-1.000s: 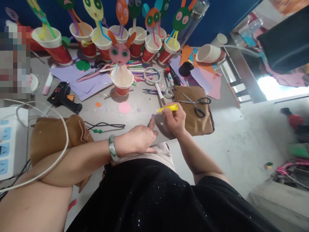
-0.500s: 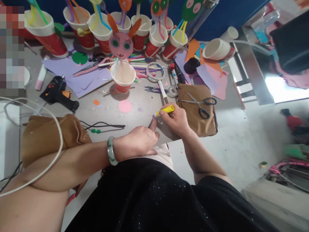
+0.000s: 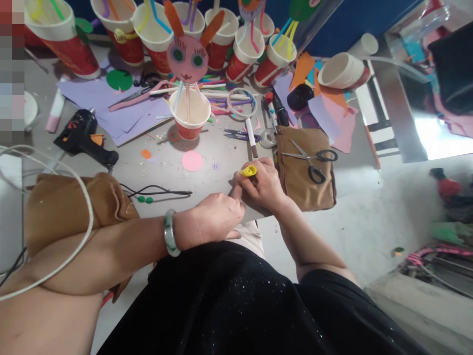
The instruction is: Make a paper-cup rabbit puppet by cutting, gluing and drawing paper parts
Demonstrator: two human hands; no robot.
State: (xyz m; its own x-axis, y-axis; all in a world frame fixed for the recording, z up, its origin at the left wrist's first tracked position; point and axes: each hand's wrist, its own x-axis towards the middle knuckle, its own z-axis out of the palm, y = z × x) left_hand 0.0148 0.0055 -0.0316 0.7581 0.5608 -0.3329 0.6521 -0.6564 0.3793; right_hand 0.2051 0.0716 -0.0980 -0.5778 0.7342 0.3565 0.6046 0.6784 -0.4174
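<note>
A yellow marker [image 3: 249,171] is in my right hand [image 3: 264,187], its fingers wrapped round the barrel and its blunt end toward me. The marker's tip is hidden, close above the grey tabletop. My left hand [image 3: 218,214], with a green bangle at the wrist, rests at the table edge. Its fingers are curled, and its index finger reaches up to the marker; what lies under that fingertip is hidden. Left of the hands lie a small paper piece lettered "Hi" [image 3: 216,166] and a pink paper circle [image 3: 192,160]. Behind them stands a paper cup [image 3: 190,111] bearing a pink rabbit face [image 3: 187,59].
Scissors [image 3: 310,158] lie on a brown pouch [image 3: 306,190] right of my hand. A white marker [image 3: 251,138], purple-handled snips [image 3: 240,135] and tape lie behind. At left are a black glue gun [image 3: 83,138] and a white cable [image 3: 86,197]. Several red cups line the back.
My right hand has shifted slightly left and closer to my left hand. The yellow marker has swung more upright, its blunt end now facing me. My left hand has hardly moved.
</note>
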